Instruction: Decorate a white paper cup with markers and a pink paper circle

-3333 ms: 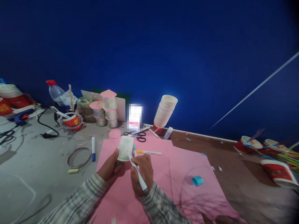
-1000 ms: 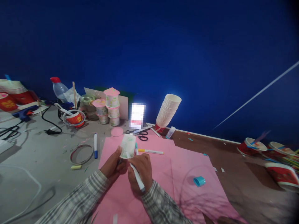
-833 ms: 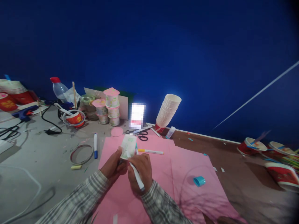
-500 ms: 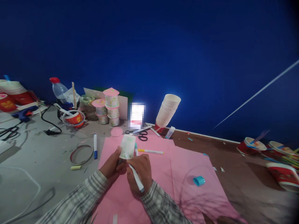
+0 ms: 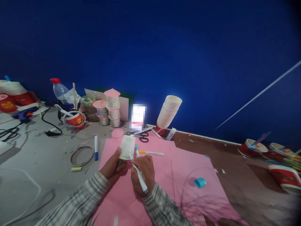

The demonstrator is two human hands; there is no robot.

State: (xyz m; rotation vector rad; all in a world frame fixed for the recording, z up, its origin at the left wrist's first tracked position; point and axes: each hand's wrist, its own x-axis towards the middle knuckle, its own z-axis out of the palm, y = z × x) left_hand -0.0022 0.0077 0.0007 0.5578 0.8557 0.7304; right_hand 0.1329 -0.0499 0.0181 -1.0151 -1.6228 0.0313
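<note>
A white paper cup (image 5: 127, 147) with green drawn marks is tilted over the pink paper (image 5: 162, 179). My left hand (image 5: 115, 166) is closed around its lower left side, thumb on the outside. Closed around a white marker (image 5: 140, 179) with a grey end is my right hand (image 5: 144, 169); the marker's tip is at the cup's lower part. Just beyond that hand lie a yellow-capped marker (image 5: 151, 153) and a teal-capped marker (image 5: 137, 150). Black-handled scissors (image 5: 144, 137) rest at the paper's far edge, beside a pink paper disc (image 5: 117, 133).
Decorated cup towers (image 5: 113, 106) and a leaning stack of paper cups (image 5: 169, 111) stand near the blue wall. A blue-ended marker (image 5: 96, 147) and a ring (image 5: 81, 156) lie left. A turquoise piece (image 5: 200, 182) sits on the pink paper; red cups (image 5: 252, 147) stand far right.
My right hand and the marker have shifted slightly right. The cup has turned and moved a little left, showing more green strokes near its lower edge.
</note>
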